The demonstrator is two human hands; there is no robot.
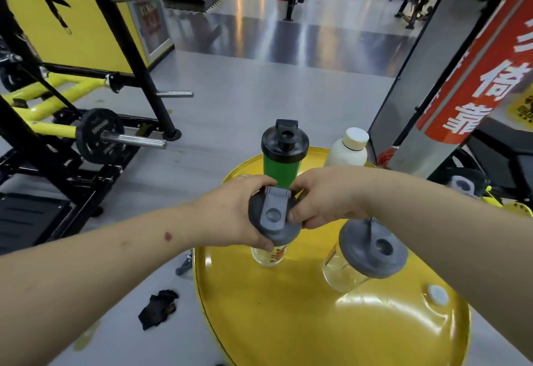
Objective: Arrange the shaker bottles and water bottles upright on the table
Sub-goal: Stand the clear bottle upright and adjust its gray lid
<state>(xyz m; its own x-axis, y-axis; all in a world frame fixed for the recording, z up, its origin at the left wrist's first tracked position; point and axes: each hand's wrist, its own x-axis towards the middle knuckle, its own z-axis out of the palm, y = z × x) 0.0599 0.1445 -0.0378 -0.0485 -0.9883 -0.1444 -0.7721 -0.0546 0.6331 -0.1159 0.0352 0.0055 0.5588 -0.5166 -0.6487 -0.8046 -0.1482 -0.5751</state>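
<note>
A clear shaker bottle with a grey lid stands upright near the middle of the round yellow table. My left hand grips the lid from the left and my right hand pinches it from the right. Behind it a green shaker bottle with a black lid stands upright. At the far edge is a white water bottle, also upright. A second clear shaker with a grey lid stands at the right, partly under my right forearm.
A small white cap lies on the table's right side. A black cloth lies on the grey floor to the left. A weight rack with plates stands at the left. A red banner on a pillar rises at the right.
</note>
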